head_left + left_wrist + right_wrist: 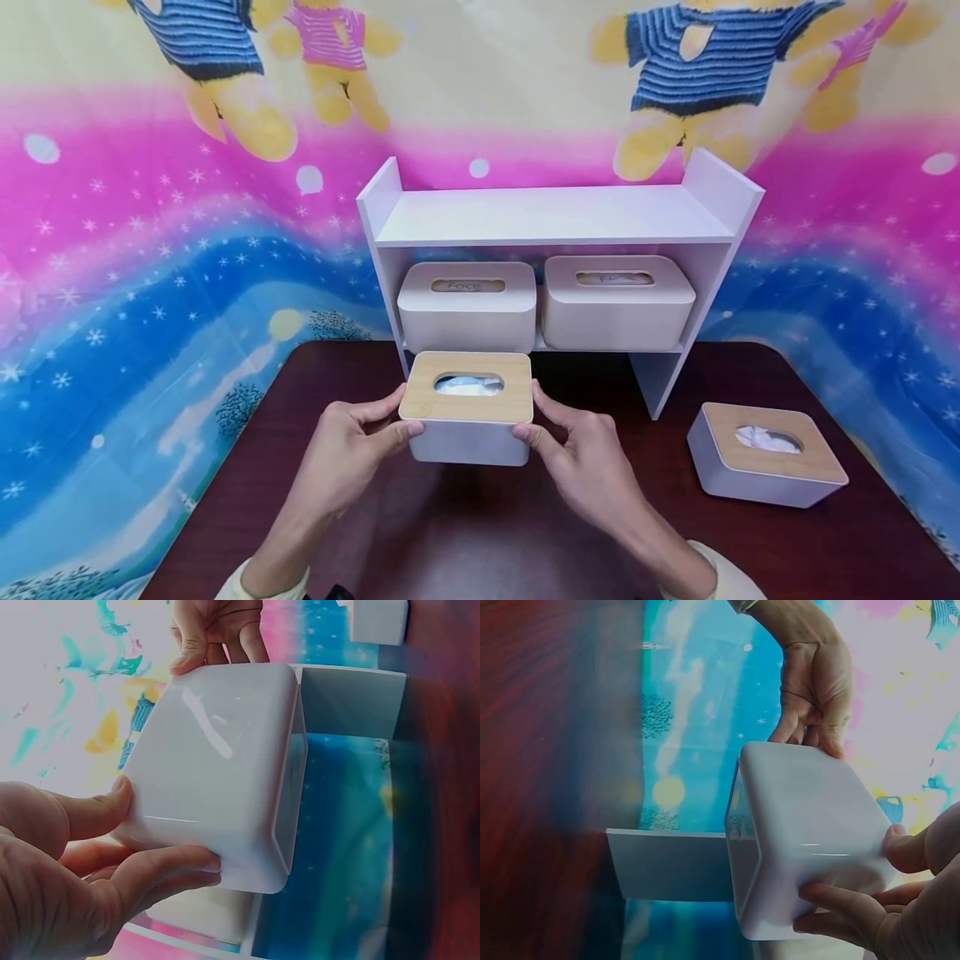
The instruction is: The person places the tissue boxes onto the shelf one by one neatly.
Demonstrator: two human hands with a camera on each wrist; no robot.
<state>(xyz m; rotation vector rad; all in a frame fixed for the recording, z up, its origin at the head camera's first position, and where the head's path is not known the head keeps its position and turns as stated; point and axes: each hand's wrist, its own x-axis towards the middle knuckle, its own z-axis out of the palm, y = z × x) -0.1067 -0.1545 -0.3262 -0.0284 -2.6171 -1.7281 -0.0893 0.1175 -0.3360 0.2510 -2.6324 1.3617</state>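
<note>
You hold a white tissue box with a bamboo lid [467,406] between both hands, lifted clear of the dark brown desk [450,533], just in front of the lower opening of the white desk shelf [551,215]. Your left hand [351,446] grips the box's left end, thumb on the near face, fingers curled round the end wall. Your right hand [572,454] mirrors this on the right end. Both wrist views show the smooth underside free of any surface.

Judgement: the step in hand looks like carrying the box, either toward or away from the shelf; I cannot tell which. If it goes in, the middle tier already holds two boxes, so only the gap beneath that tier or the top board offers room. The next move calls for keeping the box level and clearing the shelf's side panels.

Materials: the body is glossy white plastic with rounded corners, and it catches highlights in the wrist views. The lid is flat, pale wood grain, with an oval slot showing white tissue [468,384].

On the shelf's middle tier sit a left all-white tissue box [467,308] and a right all-white tissue box [617,302], side by side, each with faint lettering in the slot. A second bamboo-lidded tissue box [765,454] rests near the desk's right edge, well apart from your hands.
</note>
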